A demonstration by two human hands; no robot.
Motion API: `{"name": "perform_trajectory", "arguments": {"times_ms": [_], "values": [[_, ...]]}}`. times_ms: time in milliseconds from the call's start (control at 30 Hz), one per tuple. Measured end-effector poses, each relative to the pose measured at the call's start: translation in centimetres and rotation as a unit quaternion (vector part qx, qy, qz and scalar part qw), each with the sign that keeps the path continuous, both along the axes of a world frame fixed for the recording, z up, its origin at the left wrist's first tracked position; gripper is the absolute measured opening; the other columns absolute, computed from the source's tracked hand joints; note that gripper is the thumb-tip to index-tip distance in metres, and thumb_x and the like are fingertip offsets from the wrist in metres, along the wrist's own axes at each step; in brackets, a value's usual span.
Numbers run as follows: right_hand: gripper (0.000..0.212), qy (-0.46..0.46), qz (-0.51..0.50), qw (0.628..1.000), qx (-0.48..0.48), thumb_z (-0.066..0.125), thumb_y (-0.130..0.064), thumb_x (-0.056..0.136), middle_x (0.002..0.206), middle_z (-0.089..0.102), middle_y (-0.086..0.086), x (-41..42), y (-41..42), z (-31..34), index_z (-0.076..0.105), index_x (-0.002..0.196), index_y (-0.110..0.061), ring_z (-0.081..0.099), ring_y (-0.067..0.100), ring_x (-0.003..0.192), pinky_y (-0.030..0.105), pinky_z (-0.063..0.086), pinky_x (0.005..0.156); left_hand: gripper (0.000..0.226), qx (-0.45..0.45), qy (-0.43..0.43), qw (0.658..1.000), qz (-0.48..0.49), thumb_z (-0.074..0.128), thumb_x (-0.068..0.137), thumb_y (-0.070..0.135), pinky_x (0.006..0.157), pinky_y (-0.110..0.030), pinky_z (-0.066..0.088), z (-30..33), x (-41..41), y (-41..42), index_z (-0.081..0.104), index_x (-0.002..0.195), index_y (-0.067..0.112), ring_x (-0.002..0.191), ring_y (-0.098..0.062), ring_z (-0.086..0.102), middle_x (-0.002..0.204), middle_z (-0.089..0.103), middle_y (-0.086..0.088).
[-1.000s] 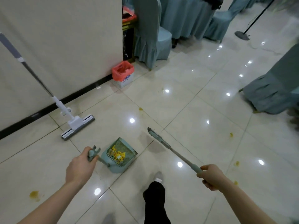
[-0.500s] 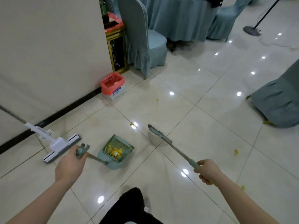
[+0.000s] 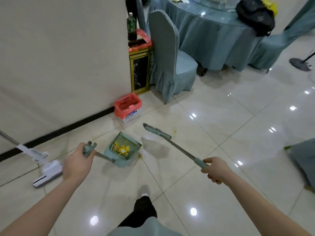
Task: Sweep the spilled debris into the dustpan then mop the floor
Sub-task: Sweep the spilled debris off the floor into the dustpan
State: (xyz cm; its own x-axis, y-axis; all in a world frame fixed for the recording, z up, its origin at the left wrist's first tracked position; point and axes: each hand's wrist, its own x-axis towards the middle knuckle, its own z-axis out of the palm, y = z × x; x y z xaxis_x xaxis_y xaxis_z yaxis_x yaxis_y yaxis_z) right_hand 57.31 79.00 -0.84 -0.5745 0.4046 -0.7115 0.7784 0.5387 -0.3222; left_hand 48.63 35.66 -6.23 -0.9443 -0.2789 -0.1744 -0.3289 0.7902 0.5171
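Observation:
My left hand [image 3: 77, 163] grips the handle of a teal dustpan [image 3: 132, 143] that holds several yellow scraps [image 3: 121, 148]. My right hand [image 3: 215, 169] grips the teal grip of a broom [image 3: 179, 147]; its narrow head [image 3: 156, 131] is raised just right of the pan. A small yellow scrap [image 3: 140, 155] lies on the tile at the pan's near edge, and a faint yellow smear [image 3: 174, 132] sits past the broom head. A white flat mop [image 3: 47, 171] leans against the wall at the left, its head on the floor beside my left wrist.
A red-lined cardboard box [image 3: 128, 107] stands at the wall's corner, with a gold-framed bin [image 3: 140, 68] behind it. A covered chair [image 3: 168, 58] and a round draped table [image 3: 219, 34] fill the back. Another draped chair [image 3: 305, 160] is at the right edge. My leg and shoe [image 3: 144, 191] are below.
I have walked forward, so the red box and chair are nearer. Dustpan and broom travelled with my hands, and the mop now lies close by my left wrist.

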Motion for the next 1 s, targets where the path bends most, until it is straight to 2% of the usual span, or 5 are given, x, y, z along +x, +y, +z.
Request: {"name": "perform_trajectory", "arguments": {"times_ms": [200,367,533,733,1000], "values": [[0.048,0.030,0.105,0.994,0.013,0.062,-0.015,0.088,0.064,0.061,0.009,-13.1,2.9,3.6,0.055,0.135,-0.020,0.048,0.016,0.042,0.022,0.039,0.040,0.030,-0.003,0.016,0.999,0.052,0.063,0.090,0.035,0.067,-0.039,0.042,2.6,-8.2,3.0,0.056,0.112,0.016,0.088,-0.043,0.060,0.090,0.065,-0.019],[0.049,0.056,0.186,0.981,0.009,0.064,-0.015,0.088,0.063,0.061,0.008,-23.0,6.8,5.2,0.055,0.136,-0.021,0.047,0.016,0.041,0.024,0.039,0.040,0.027,-0.022,0.009,0.994,0.106,0.058,0.089,0.045,0.068,-0.041,0.049,4.2,-13.5,4.9,0.052,0.101,0.023,0.077,-0.040,0.062,0.081,0.067,-0.015],[0.053,0.086,0.278,0.957,0.009,0.064,-0.016,0.088,0.066,0.061,0.007,-32.9,11.1,5.1,0.052,0.139,-0.023,0.048,0.017,0.045,0.025,0.041,0.042,0.040,-0.059,0.028,0.982,0.176,0.060,0.088,0.050,0.076,-0.043,0.046,5.7,-16.9,9.4,0.056,0.111,0.017,0.095,-0.044,0.060,0.099,0.067,-0.020],[0.055,0.099,0.366,0.925,-0.007,0.064,-0.017,0.089,0.068,0.061,0.008,-42.0,19.3,5.3,0.049,0.142,-0.022,0.047,0.017,0.047,0.023,0.038,0.039,0.031,-0.085,0.032,0.960,0.265,0.059,0.089,0.045,0.067,-0.039,0.044,7.9,-18.3,19.7,0.050,0.101,0.018,0.086,-0.039,0.061,0.087,0.062,-0.015],[0.052,0.094,0.426,0.900,-0.016,0.066,-0.018,0.090,0.071,0.063,0.007,-50.0,29.0,4.9,0.051,0.139,-0.025,0.049,0.015,0.049,0.024,0.041,0.041,0.027,-0.131,0.038,0.940,0.312,0.057,0.091,0.040,0.065,-0.038,0.046,8.8,-22.3,33.4,0.051,0.110,0.022,0.080,-0.040,0.061,0.073,0.054,-0.008]]}}
